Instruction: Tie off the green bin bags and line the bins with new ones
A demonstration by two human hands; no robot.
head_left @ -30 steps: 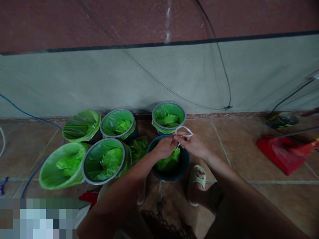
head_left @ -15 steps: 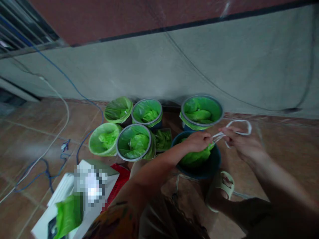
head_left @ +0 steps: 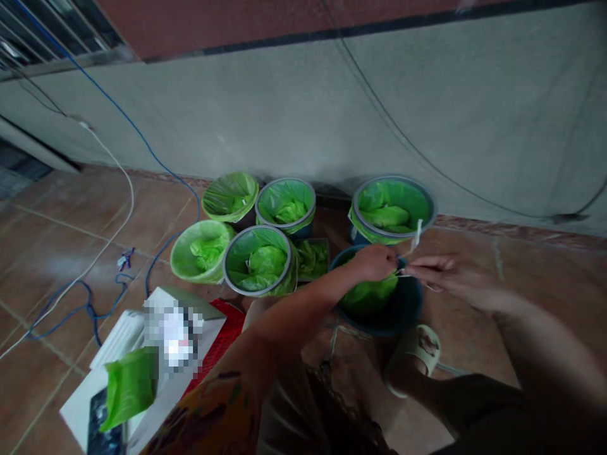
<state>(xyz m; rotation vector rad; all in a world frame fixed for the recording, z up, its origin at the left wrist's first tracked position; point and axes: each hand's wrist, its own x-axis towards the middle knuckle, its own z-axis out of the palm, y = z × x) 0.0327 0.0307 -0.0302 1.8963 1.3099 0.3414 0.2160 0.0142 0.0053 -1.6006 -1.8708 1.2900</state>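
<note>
A person's left hand (head_left: 378, 263) is clenched on a white tie (head_left: 416, 234) at the neck of a green bag (head_left: 367, 296), which sits inside a blue bin (head_left: 411, 306) right of center in the frame, while the right hand (head_left: 439, 278) pinches a strand of the same tie just beside it. Half a second earlier the tie forms a wide loop by the right hand and its strands stretch across a broader gap; now the hands are closer together and a narrow white end stands up in front of the gray-rimmed bin (head_left: 432, 212) behind. Compared with a second ago, the view takes in more at the left, and the red dustpan once at the right is out of frame. The left forearm hides part of the blue bin's rim, motion blurs the right fingertips, and the exact crossing of the strands is hard to make out. At lower left, pixelation covers an object beside a green packet (head_left: 130, 385), and a dark phone (head_left: 102, 420) is cut off by the bottom edge.
</note>
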